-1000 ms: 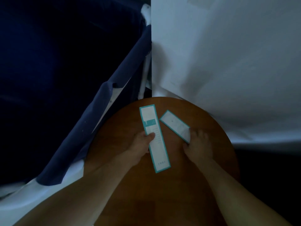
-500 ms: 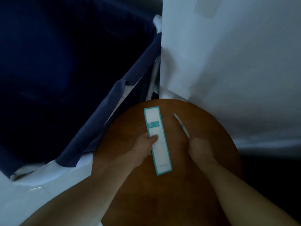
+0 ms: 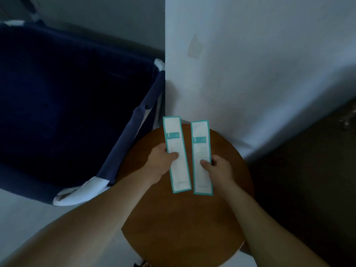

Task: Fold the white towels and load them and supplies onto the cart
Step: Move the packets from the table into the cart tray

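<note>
Two teal-bordered cards held side by side over a round wooden table [image 3: 183,237].
The left hand [image 3: 160,163] pinches the left card [image 3: 175,149], thumb on its face and fingers curled behind; the right hand [image 3: 220,171] grips the right card [image 3: 201,151] the same way. Each card has a teal block and lines of print too blurred to read. A navy fabric bin [image 3: 67,112] stands to the left.

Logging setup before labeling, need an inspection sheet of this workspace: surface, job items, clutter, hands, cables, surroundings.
Surface: round wooden table, bare wood showing.
Job's things: left card and right card, white with teal borders, side by side, narrow gap between.
Clutter: nothing seen.
Hands: left hand pinches the left card; right hand pinches the right card.
Cables: nothing seen.
Surroundings: dark blue fabric bin left; white cloth behind; dark floor right.
</note>
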